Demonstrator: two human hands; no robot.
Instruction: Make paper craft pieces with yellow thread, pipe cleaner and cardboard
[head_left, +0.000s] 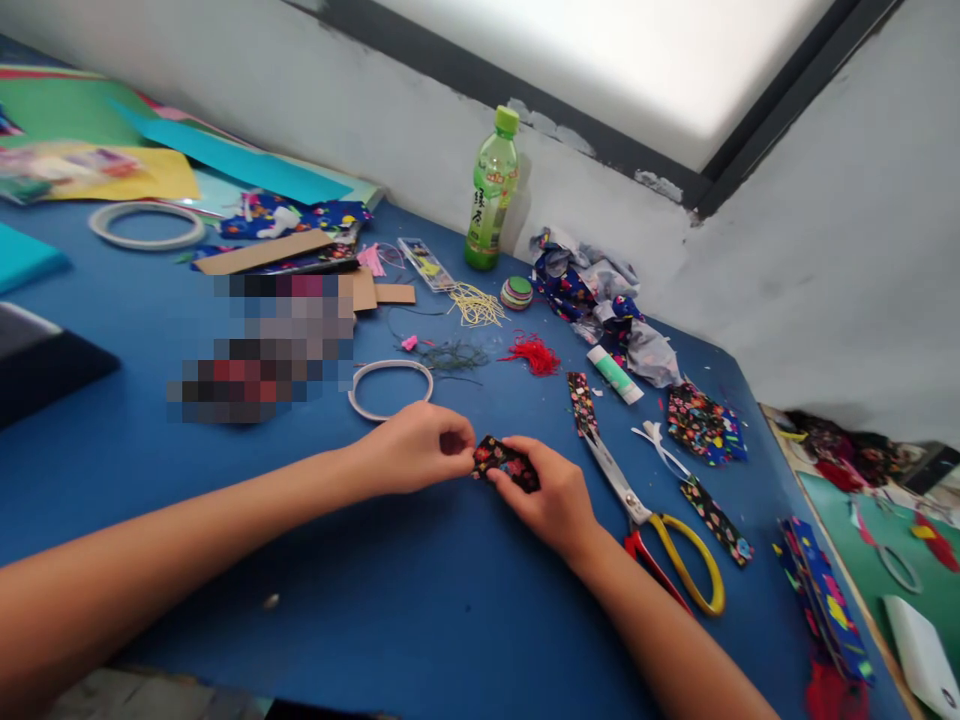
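My right hand (551, 495) grips a small dark piece with a red floral print (491, 457), fabric by its look, thumb in front and fingers behind. At its left end the fingertips of my left hand (424, 445) are pinched together and touch the piece's edge. Both hands are just above the blue table. Right of them lie scissors (637, 510) with one yellow and one red handle, their blade tips against a floral strip (582, 402). A white tape roll (391, 388) rests behind my left hand.
A green bottle (493, 190) stands by the wall. Red thread (534, 354), a glue stick (615, 374), crumpled fabric (592, 285) and a floral strip with a blue button-like piece (716, 520) lie right of centre. Cardboard pieces (266, 252) and another tape roll (146, 227) are at left.
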